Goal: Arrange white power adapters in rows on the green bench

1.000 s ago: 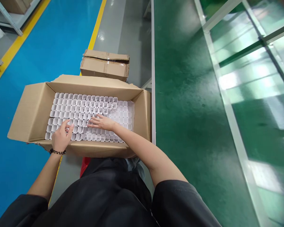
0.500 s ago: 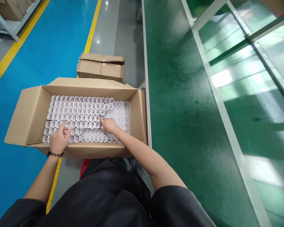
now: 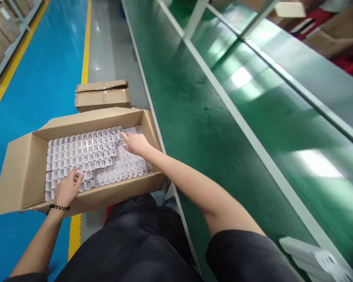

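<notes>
1. Left hand rests with loose fingers on the white parts near the open carton's front edge.
2. Right hand lies flat and spread on the parts at the carton's right end.
3. No writing is legible.

One head-worn camera looks forward and down from above the person's lap. It faces the open cardboard box at close range. The green conveyor belt runs right of the box.
</notes>
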### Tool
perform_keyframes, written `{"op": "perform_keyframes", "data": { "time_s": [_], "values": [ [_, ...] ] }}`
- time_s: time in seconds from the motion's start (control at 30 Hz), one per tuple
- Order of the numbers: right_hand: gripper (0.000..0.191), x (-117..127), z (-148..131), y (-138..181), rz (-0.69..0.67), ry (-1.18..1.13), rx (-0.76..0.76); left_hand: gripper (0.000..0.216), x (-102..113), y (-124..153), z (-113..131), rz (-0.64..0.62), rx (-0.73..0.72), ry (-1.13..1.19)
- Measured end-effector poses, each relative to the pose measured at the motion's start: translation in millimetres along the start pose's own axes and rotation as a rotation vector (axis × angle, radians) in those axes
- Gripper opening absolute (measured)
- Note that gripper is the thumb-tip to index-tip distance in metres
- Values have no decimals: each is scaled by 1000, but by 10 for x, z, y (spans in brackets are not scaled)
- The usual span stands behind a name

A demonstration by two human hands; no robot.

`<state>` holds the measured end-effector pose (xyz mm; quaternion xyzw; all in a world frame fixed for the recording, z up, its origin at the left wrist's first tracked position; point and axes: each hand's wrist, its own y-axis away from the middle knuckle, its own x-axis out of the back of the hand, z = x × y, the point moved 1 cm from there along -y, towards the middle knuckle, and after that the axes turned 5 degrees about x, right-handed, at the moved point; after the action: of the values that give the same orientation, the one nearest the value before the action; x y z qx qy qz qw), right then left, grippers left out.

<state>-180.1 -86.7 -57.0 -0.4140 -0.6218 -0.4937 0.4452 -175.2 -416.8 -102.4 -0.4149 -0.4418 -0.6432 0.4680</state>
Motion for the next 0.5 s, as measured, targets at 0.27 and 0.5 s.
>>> {"op": "perform_keyframes", "data": {
  "time_s": [0.27, 0.5],
  "values": [
    [40, 958, 568, 2382, 255, -97, -410, 41, 36, -54, 1885, -41, -748, 364],
    [46, 888, 81, 4747, 648, -154, -1000, 40, -155, 938, 3711, -494, -1651, 433]
  ]
}}
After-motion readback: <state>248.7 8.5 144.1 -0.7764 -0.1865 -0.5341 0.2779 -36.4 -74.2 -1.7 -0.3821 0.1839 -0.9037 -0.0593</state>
